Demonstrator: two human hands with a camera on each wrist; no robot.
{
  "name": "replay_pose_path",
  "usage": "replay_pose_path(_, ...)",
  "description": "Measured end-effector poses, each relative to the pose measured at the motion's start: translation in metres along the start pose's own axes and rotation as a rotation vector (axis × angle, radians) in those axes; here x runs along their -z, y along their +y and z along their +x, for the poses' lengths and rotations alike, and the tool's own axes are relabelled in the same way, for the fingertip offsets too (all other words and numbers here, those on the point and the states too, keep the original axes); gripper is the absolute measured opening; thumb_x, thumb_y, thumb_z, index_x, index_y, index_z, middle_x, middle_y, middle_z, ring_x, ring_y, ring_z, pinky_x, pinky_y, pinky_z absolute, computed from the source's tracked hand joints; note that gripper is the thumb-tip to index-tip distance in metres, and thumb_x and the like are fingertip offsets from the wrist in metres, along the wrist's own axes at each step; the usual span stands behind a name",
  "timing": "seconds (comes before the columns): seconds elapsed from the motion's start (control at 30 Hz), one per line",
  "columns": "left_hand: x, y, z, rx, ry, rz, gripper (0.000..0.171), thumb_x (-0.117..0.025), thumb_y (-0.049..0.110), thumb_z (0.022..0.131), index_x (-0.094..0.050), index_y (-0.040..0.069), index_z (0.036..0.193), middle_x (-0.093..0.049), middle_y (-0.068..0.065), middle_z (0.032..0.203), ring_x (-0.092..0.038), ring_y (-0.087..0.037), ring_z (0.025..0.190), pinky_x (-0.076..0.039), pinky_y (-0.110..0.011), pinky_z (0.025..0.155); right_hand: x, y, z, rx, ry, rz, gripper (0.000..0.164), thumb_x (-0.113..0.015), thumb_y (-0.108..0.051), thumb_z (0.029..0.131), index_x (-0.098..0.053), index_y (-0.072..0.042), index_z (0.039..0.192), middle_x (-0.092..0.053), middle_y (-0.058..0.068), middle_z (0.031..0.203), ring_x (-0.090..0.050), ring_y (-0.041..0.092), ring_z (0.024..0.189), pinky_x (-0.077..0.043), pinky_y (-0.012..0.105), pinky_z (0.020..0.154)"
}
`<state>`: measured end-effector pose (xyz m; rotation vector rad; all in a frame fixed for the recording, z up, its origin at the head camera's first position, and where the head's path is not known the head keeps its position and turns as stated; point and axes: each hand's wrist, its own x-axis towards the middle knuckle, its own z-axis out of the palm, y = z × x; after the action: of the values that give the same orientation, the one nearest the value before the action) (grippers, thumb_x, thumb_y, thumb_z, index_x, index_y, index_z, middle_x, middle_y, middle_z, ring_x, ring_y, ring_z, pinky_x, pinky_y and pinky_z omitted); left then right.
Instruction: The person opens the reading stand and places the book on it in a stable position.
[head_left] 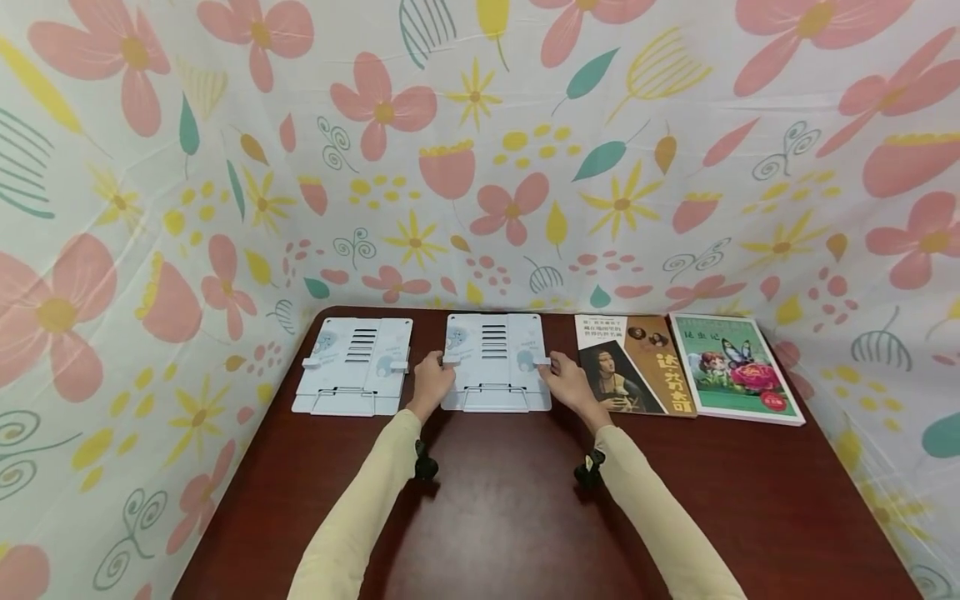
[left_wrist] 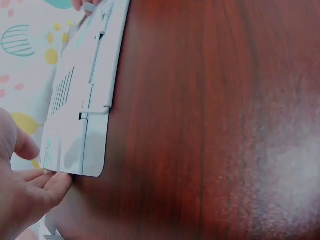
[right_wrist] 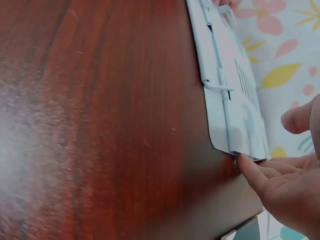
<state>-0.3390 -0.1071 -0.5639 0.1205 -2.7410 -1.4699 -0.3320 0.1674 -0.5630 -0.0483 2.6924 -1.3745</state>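
A white book stand (head_left: 492,375), folded flat, lies at the back middle of the table, with a slotted panel and a wire bar along its front. My left hand (head_left: 433,383) is at its left side; in the left wrist view its fingertips (left_wrist: 62,181) touch the edge, the thumb raised over the corner. On the opposite side, my right hand (head_left: 570,385) reaches the stand's edge. Its fingers (right_wrist: 252,172) extend nearly straight to the edge in the right wrist view, with the thumb held apart. Small white side clips (head_left: 542,362) stick out beside both hands.
A second white book stand (head_left: 341,375) lies flat at the left. To the right are a brown-and-white book (head_left: 660,375) with a portrait cover and a green book (head_left: 735,358) with a butterfly. Dark wooden table (head_left: 510,517) extends in front; a flowered cloth (head_left: 510,150) hangs behind.
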Motion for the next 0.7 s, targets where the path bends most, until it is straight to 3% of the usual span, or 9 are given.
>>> replay_pose_path(0.07, 0.0, -0.001, -0.001, 0.008, 0.008, 0.009, 0.049, -0.043, 0.004, 0.097, -0.049, -0.007, 0.144, -0.073, -0.024, 0.104, -0.037, -0.015, 0.052, -0.036, -0.03, 0.056, -0.003, -0.001, -0.002, -0.011, 0.008, 0.014, 0.062, -0.05, -0.028, 0.106, -0.032, 0.008, 0.154, -0.041, 0.031, 0.154, -0.044, 0.04, 0.143, -0.041, 0.053, 0.113)
replay_pose_path(0.17, -0.001, -0.004, -0.003, 0.008, -0.005, 0.043, 0.053, -0.043, 0.002, 0.093, -0.049, -0.006, 0.145, -0.072, -0.017, 0.081, -0.025, -0.01, 0.046, -0.03, -0.028, 0.051, -0.006, 0.0, -0.004, -0.013, 0.009, 0.026, 0.062, -0.05, -0.027, 0.106, -0.032, 0.008, 0.154, -0.04, 0.03, 0.155, -0.044, 0.04, 0.143, -0.041, 0.052, 0.113)
replay_pose_path(0.3, -0.001, -0.007, -0.008, -0.017, -0.02, 0.065, 0.058, -0.044, 0.0, 0.088, -0.047, -0.007, 0.146, -0.058, -0.015, 0.056, -0.018, -0.01, 0.044, -0.025, -0.027, 0.046, -0.01, 0.002, -0.01, 0.004, 0.011, 0.031, 0.063, -0.051, -0.026, 0.104, -0.032, 0.009, 0.153, -0.039, 0.031, 0.155, -0.044, 0.04, 0.142, -0.041, 0.052, 0.113)
replay_pose_path(0.4, 0.0, -0.009, -0.014, -0.045, -0.006, 0.084, 0.058, -0.047, 0.0, 0.086, -0.05, -0.007, 0.144, -0.071, -0.025, 0.083, -0.022, -0.011, 0.047, -0.027, -0.027, 0.047, -0.012, 0.003, -0.017, 0.009, 0.022, 0.038, 0.064, -0.053, -0.025, 0.103, -0.034, 0.01, 0.153, -0.041, 0.031, 0.154, -0.046, 0.04, 0.141, -0.042, 0.051, 0.113)
replay_pose_path(0.53, 0.0, -0.009, -0.024, -0.08, 0.001, 0.105, 0.058, -0.05, 0.0, 0.084, -0.052, -0.008, 0.142, -0.069, -0.028, 0.12, -0.033, -0.016, 0.055, -0.034, -0.03, 0.053, -0.011, 0.004, -0.028, 0.002, 0.042, 0.055, 0.063, -0.055, -0.024, 0.102, -0.035, 0.008, 0.153, -0.043, 0.03, 0.153, -0.047, 0.039, 0.14, -0.044, 0.051, 0.111)
replay_pose_path(0.7, -0.003, -0.015, -0.045, -0.109, -0.008, 0.13, 0.057, -0.052, 0.001, 0.085, -0.053, -0.008, 0.141, -0.069, -0.027, 0.121, -0.048, -0.02, 0.066, -0.041, -0.031, 0.06, -0.015, 0.009, -0.05, -0.007, 0.047, 0.07, 0.064, -0.058, -0.022, 0.1, -0.036, 0.009, 0.152, -0.043, 0.031, 0.152, -0.048, 0.041, 0.14, -0.045, 0.051, 0.11)
